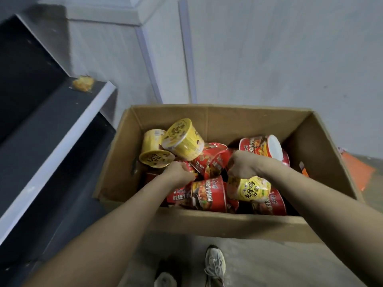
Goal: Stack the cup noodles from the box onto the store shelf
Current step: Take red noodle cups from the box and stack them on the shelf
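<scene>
An open cardboard box (pixel 209 222) stands on the floor, holding several red and yellow cup noodles lying in a jumble. Both my arms reach down into it. My left hand (pixel 179 172) is curled round a red cup noodle (pixel 191 168) near the box's left middle, just below two yellow cups (pixel 182 139). My right hand (pixel 242 164) has its fingers curled down on the top edge of a yellow cup noodle (pixel 248 188) lying on its side over the red ones; the fingertips are hidden. The dark store shelf (pixel 62 141) with a pale front edge runs along the left.
A small orange-yellow packet (pixel 83 83) lies on the upper shelf board. A pale wall rises behind the box. An orange object (pixel 360 170) lies on the floor to the box's right. My shoes (pixel 214 264) stand just before the box's near wall.
</scene>
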Action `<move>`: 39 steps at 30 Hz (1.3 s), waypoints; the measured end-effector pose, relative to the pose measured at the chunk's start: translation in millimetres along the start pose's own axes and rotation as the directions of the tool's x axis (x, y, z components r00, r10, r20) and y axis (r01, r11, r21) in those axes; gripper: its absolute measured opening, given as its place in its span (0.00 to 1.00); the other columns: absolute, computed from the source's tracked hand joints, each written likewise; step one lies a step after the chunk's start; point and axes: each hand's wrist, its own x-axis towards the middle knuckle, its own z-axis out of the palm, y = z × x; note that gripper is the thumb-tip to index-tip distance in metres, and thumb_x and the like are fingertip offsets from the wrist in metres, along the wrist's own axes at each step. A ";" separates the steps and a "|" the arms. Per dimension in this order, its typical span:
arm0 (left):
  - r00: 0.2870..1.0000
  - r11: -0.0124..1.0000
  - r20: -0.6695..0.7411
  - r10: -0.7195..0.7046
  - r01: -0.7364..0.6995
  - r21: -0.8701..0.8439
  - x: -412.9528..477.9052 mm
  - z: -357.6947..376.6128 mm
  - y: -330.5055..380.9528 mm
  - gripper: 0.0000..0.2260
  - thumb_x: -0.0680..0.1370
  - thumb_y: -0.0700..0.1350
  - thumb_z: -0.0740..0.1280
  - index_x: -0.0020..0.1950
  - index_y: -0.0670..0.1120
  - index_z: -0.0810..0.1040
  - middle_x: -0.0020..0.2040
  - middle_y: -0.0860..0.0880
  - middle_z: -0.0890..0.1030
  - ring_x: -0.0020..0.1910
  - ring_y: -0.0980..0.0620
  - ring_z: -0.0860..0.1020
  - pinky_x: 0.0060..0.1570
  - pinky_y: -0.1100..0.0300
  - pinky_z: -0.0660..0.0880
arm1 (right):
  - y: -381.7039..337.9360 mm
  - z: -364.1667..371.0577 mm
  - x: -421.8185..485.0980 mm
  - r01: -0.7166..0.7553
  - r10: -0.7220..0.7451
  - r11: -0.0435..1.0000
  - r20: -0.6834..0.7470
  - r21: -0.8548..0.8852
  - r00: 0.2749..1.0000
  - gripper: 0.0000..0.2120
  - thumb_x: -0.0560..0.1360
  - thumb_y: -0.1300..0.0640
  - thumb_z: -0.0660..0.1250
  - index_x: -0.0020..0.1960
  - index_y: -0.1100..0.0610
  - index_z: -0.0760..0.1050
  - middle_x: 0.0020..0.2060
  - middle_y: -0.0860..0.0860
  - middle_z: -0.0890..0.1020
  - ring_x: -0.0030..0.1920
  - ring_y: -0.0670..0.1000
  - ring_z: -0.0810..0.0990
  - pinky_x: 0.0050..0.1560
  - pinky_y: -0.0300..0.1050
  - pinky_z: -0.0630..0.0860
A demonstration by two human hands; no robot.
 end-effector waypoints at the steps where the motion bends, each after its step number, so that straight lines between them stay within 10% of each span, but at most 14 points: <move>1: 1.000 1.000 0.016 -0.026 0.026 -0.004 5.5 7.1 0.4 0.05 0.78 0.44 0.68 0.45 0.48 0.73 0.41 0.50 0.73 0.40 0.53 0.75 0.44 0.58 0.76 | 6.8 6.4 6.5 -0.024 0.024 1.000 0.034 0.002 0.999 0.10 0.78 0.61 0.62 0.51 0.68 0.78 0.48 0.59 0.82 0.40 0.54 0.77 0.31 0.39 0.71; 9: 0.969 0.980 0.162 -0.189 0.196 -0.032 41.0 57.0 -4.3 0.31 0.77 0.52 0.69 0.74 0.41 0.63 0.64 0.44 0.72 0.61 0.46 0.73 0.56 0.53 0.73 | 35.2 57.8 30.9 -0.043 0.016 0.990 0.196 0.137 0.981 0.09 0.79 0.65 0.57 0.52 0.60 0.75 0.50 0.55 0.79 0.53 0.55 0.78 0.49 0.42 0.75; 21: 0.949 0.964 0.174 -0.265 0.266 0.015 76.7 100.9 -7.1 0.53 0.64 0.69 0.73 0.79 0.51 0.48 0.77 0.42 0.56 0.74 0.39 0.61 0.69 0.42 0.66 | 43.2 86.2 44.8 -0.067 -0.027 0.953 0.305 0.294 0.952 0.19 0.80 0.63 0.58 0.71 0.57 0.66 0.65 0.55 0.73 0.64 0.56 0.72 0.59 0.43 0.67; 30: 0.939 0.959 0.197 -0.282 0.279 0.044 80.3 92.1 -2.2 0.59 0.51 0.66 0.73 0.78 0.53 0.52 0.75 0.41 0.58 0.72 0.37 0.63 0.64 0.42 0.70 | 40.8 84.6 54.2 -0.041 -0.067 0.957 0.356 0.288 0.932 0.24 0.79 0.65 0.58 0.74 0.55 0.62 0.68 0.56 0.70 0.69 0.56 0.68 0.68 0.48 0.65; 39: 0.927 0.945 0.286 -0.241 0.291 -0.147 75.5 27.5 -40.1 0.37 0.69 0.60 0.72 0.75 0.53 0.64 0.72 0.42 0.67 0.69 0.39 0.67 0.61 0.39 0.72 | 41.8 88.5 71.2 -0.117 -0.011 0.944 0.381 0.310 0.925 0.17 0.78 0.67 0.57 0.66 0.58 0.68 0.58 0.57 0.76 0.56 0.55 0.78 0.51 0.43 0.77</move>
